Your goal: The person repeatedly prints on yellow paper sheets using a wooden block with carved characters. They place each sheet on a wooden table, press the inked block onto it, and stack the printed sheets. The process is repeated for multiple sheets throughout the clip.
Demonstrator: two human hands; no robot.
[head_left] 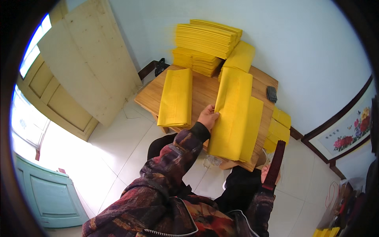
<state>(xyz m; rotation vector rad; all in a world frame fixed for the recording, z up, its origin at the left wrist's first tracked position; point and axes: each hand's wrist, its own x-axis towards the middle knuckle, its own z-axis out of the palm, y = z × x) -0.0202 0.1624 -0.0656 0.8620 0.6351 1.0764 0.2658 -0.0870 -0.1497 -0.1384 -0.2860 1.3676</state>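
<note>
My left hand (208,117) is closed at the left edge of a long yellow folded sheet (232,114), with thumb and fingertips on that edge. The sheet overlaps another yellow folded sheet (252,126) that shows along its right side, near the table's front. Beyond the table's front right edge, my right hand (265,173) grips a long, dark red flat bar (277,164) that points upward and partly hides the fingers. To the left of my left hand lies a separate stack of yellow folded sheets (175,98).
Tall stacks of yellow sheets (207,41) stand at the back of the wooden table (203,85). A dark grey block (271,94) lies by its right edge. More yellow bundles (279,126) are beyond that edge. Wooden boards (85,59) lean at left; a framed flower picture (347,126) is at right.
</note>
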